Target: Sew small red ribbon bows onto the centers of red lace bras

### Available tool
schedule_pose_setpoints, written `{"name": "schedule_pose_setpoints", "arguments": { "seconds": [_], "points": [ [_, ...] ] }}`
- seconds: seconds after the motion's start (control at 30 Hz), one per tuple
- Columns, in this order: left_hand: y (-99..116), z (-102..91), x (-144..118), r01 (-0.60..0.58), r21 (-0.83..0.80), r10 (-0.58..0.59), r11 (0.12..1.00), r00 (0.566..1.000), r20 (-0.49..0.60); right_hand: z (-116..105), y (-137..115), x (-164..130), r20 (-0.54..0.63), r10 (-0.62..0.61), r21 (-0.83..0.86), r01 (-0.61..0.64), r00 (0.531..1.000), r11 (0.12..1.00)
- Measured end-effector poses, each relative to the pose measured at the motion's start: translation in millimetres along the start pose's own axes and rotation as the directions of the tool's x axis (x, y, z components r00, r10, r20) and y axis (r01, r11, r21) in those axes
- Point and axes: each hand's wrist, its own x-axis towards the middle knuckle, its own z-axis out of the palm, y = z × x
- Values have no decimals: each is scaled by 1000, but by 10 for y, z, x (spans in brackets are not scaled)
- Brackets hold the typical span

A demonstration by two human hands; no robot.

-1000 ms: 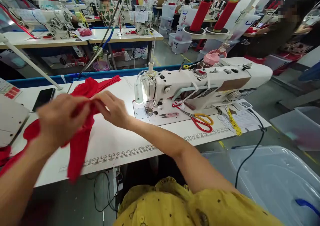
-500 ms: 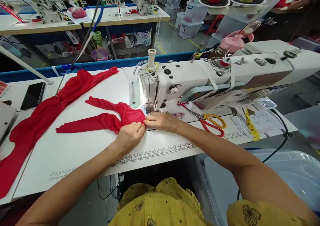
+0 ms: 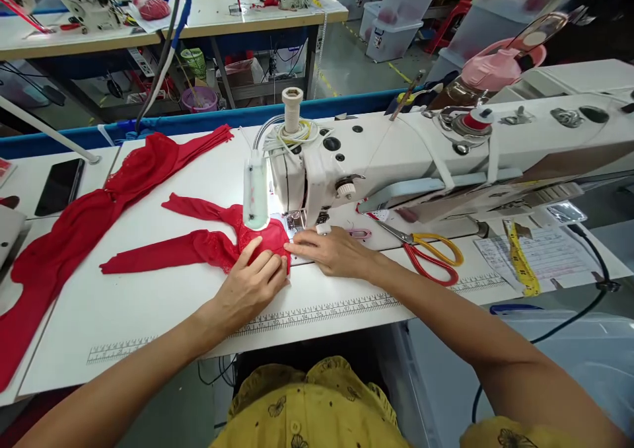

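A red bra piece [image 3: 267,236] with a rounded cup, lace and two long fabric strips lies on the white table, its right edge by the presser foot [image 3: 296,220] of the sewing machine [image 3: 317,177]. My left hand [image 3: 255,273] rests on the cup from the near side, fingers spread and laid flat on the cloth. From the right, my right hand [image 3: 334,253] reaches the cup's edge just in front of the foot; its thumb and forefinger are together on that edge. Whether cloth runs between those fingertips is partly hidden.
A longer red garment [image 3: 99,210] stretches across the table's left, beside a black phone [image 3: 60,187]. Scissors [image 3: 426,253] with orange and red handles lie right of my right hand. Further right are a yellow tape measure [image 3: 521,260] and papers [image 3: 559,256]. A thread spool [image 3: 292,108] tops the machine.
My left hand has gone from a closed pinch at the cup's edge to spread fingers flat on the cup. My right hand stays at the edge. The view has shifted somewhat.
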Motion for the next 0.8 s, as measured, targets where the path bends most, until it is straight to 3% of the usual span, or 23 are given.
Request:
{"name": "schedule_pose_setpoints", "arguments": {
  "seconds": [0.1, 0.23, 0.5, 0.8],
  "points": [
    [34, 12, -1, 21, 18, -22, 1000, 1000, 22, 27, -49, -22, -32, 37, 51, -35, 999, 998],
    [-39, 5, 7, 40, -83, -38, 996, 999, 21, 73, -103, -50, -27, 26, 35, -25, 999, 999],
    [-211, 26, 20, 145, -156, -118, 977, 978, 170, 83, -160, -50, -73, 78, -54, -82, 994, 995],
    [-210, -9, 107, 168, -140, -125, 976, 954, 274, 67, -143, -54, 4, 120, -9, -120, 993, 993]
  ]
}}
